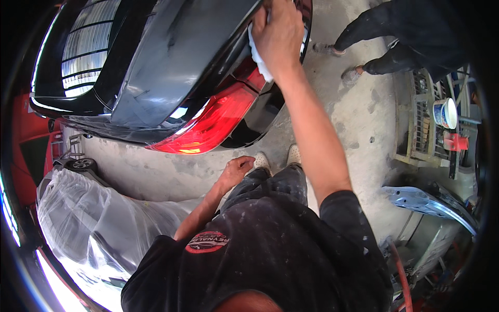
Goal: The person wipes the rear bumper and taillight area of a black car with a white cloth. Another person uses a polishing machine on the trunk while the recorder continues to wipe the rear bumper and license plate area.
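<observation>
A dark car with a dull grey patch on its trunk lid stands in front of me. My right hand reaches out to the trunk's rear edge, its fingers bent over a white cloth pressed against the bodywork. Just below the cloth is the red tail light, wrapping round the car's corner. Down by my thigh hangs my left hand, fingers curled in and nothing visible in it. It touches no part of the car.
Another person in dark clothes stands at the far right. A metal rack holds a white tub and a red container. A blue-grey panel lies lower right. Plastic sheeting covers a car at left; concrete floor lies between.
</observation>
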{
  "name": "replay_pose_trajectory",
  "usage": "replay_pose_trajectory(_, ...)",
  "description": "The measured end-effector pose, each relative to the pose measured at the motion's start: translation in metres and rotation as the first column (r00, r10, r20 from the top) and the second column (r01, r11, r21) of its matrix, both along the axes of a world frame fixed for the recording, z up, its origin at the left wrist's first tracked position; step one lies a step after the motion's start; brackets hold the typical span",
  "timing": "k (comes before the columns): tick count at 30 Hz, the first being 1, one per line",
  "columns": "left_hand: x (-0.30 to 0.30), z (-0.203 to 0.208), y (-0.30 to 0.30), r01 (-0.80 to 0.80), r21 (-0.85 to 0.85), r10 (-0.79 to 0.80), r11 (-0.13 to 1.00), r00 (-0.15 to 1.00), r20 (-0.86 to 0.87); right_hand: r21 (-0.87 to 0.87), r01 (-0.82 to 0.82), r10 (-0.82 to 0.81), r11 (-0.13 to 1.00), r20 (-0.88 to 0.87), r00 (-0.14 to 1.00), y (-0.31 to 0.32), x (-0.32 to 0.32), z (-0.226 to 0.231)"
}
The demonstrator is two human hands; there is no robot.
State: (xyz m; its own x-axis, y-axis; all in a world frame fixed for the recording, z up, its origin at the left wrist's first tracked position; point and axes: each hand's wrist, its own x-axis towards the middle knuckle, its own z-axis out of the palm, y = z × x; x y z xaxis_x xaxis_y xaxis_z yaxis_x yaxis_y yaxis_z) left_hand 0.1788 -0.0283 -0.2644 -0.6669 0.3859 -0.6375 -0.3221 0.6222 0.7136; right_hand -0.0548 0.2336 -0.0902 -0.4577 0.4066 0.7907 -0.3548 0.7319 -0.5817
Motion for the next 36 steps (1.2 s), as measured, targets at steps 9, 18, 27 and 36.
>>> replay_pose_trajectory(9,-0.003,0.000,-0.008,0.015,0.014,-0.015,1.000,1.000,-0.018,-0.006,0.037,-0.036,0.999,0.051,0.998,0.007,-0.009,-0.003)
replay_pose_trajectory(18,0.004,0.007,-0.021,-0.033,0.069,0.034,0.997,0.999,-0.018,-0.557,-0.057,0.106,0.829,0.056,0.993,-0.010,0.045,-0.009)
replay_pose_trajectory(27,-0.001,0.000,-0.033,0.007,0.052,-0.006,0.999,1.000,-0.020,-0.028,-0.029,0.030,0.999,0.029,0.999,-0.006,0.025,-0.008)
replay_pose_trajectory(36,0.005,-0.019,-0.048,0.020,0.065,-0.021,0.998,1.000,0.015,0.020,-0.093,0.092,0.995,0.053,0.994,-0.044,0.065,-0.018)
